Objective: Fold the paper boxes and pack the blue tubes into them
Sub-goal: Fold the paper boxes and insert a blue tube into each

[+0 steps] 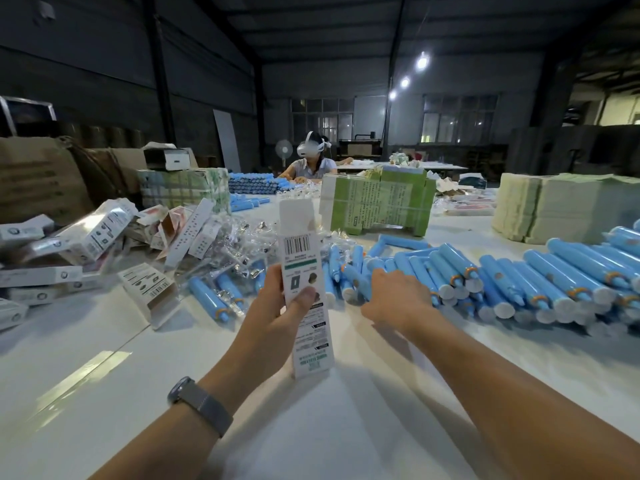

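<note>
While L hand (277,306) grips: box (304,289) upright.

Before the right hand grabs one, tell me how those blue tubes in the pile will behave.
The blue tubes are round and smooth, so a nudged one will probably roll. They lie heaped, so pulling one may shift its neighbours. Their glossy skin could be slippery under the right hand.
</note>
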